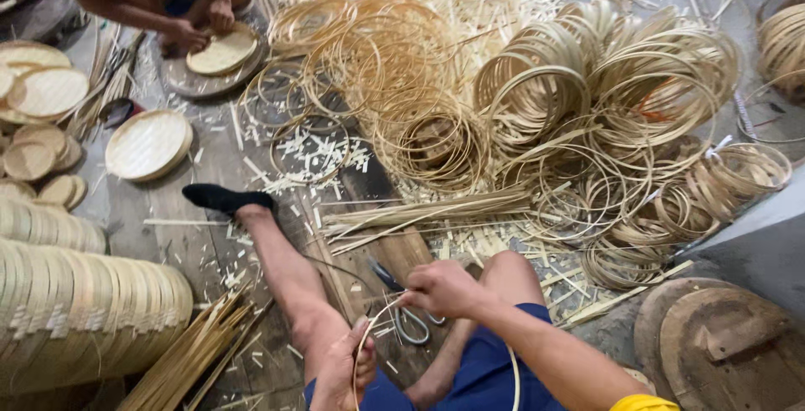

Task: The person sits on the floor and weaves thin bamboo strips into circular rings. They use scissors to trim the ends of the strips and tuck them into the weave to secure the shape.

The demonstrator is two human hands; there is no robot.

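My left hand grips a thin pale bamboo strip that curves up and across as a hoop toward my right hand, which pinches the strip's other part. Grey-handled scissors lie on the wooden board just below my right hand. My legs stretch out beneath, one foot in a black sock. A bundle of straight bamboo strips lies on the floor ahead of my hands.
Heaps of bamboo hoops cover the floor ahead and right. Stacked woven lids stand at left, with round woven discs beyond. Another person works on a disc at the top left. Round wooden blocks sit at right.
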